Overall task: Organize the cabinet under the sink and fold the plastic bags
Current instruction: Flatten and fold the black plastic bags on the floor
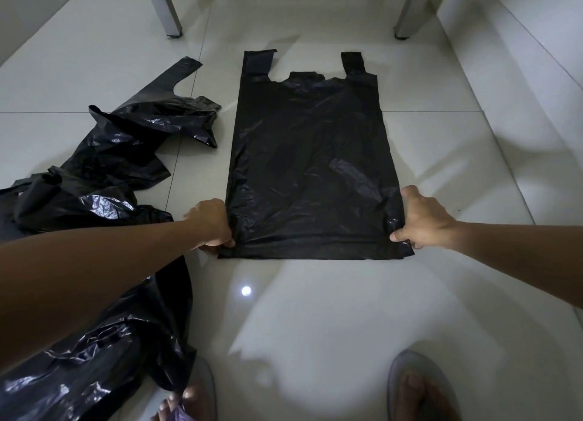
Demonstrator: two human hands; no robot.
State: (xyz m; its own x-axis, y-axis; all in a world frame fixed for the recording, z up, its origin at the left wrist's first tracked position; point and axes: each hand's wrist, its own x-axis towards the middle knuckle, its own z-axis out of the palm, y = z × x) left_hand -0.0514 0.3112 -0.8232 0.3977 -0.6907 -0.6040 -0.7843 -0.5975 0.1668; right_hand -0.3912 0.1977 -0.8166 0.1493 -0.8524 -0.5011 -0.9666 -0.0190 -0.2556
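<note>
Black plastic bag lies spread flat on the tiled floor, handles pointing away toward two white furniture legs. Left hand pinches its near left corner; right hand pinches the near right corner. Crumpled black bags lie heaped just left of it.

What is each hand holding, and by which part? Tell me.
Both hands hold the flat black bag spread on the floor. The left hand pinches its near left bottom corner; the right hand pinches its near right bottom corner.
</note>
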